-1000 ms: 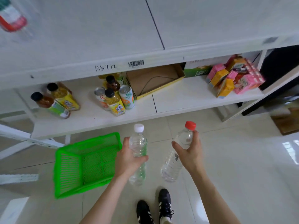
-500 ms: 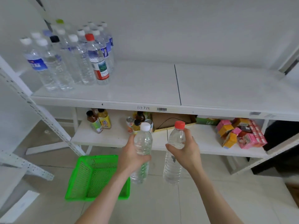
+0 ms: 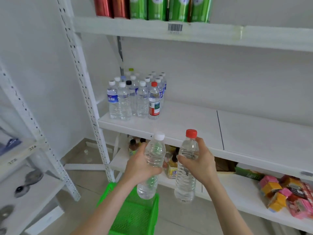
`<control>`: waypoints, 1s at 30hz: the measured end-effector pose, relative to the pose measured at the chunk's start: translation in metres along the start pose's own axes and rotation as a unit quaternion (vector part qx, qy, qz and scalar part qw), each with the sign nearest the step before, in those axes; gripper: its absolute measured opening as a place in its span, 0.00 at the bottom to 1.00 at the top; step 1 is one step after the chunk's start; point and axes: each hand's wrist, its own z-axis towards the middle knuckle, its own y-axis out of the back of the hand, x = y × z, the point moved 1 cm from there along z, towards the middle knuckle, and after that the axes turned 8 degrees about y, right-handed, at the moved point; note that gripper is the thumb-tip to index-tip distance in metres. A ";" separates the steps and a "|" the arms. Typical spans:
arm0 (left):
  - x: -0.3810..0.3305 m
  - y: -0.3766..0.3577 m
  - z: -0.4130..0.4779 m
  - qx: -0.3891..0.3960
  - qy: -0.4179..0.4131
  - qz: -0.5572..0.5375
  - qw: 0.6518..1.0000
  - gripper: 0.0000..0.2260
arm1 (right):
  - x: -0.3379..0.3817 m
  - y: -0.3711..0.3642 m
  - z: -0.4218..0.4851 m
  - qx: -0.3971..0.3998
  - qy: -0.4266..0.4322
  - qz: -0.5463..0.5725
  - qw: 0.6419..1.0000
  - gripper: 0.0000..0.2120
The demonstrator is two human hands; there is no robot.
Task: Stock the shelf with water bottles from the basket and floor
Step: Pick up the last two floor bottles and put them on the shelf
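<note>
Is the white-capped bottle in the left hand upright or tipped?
Tipped slightly: the left hand grips the white-capped bottle with its cap leaning right, toward the red-capped bottle, base over the green basket.

— Where do I have room?
— I see the middle shelf (image 3: 186,121) bare to the right of the standing bottles (image 3: 135,99), front edge open.
— What blocks me?
— That cluster fills the left rear; the upright post (image 3: 86,92) flanks it, upper shelf (image 3: 220,33) caps above.

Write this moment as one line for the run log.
left hand: holds white-cap bottle | right hand: holds red-cap bottle | both: in front of middle shelf, not yet placed | green basket: on floor below
</note>
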 end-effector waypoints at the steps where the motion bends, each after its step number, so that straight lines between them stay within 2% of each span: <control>1: 0.001 0.011 0.003 -0.003 -0.002 -0.007 1.000 0.31 | 0.009 -0.008 0.005 0.000 0.006 -0.002 1.000 0.33; 8: 0.017 0.086 0.050 -0.014 -0.040 -0.026 0.999 0.29 | 0.066 -0.074 0.040 -0.037 0.026 0.032 0.998 0.33; 16: 0.025 0.146 0.114 -0.007 -0.057 -0.035 0.998 0.34 | 0.101 -0.126 0.088 -0.082 0.029 0.068 0.994 0.30; 19: 0.027 0.151 0.144 -0.004 -0.056 -0.047 0.997 0.37 | 0.098 -0.135 0.112 -0.080 0.028 0.063 0.994 0.31; 24: 0.024 0.144 0.199 -0.001 -0.056 -0.062 0.997 0.34 | 0.082 -0.143 0.163 -0.070 0.029 0.051 0.996 0.31; 28: 0.018 0.132 0.239 0.002 -0.044 -0.071 0.997 0.43 | 0.072 -0.144 0.205 -0.070 0.040 0.046 0.996 0.30; 30: 0.015 0.125 0.256 -0.001 -0.043 -0.072 0.996 0.42 | 0.067 -0.145 0.223 -0.067 0.036 0.051 0.996 0.29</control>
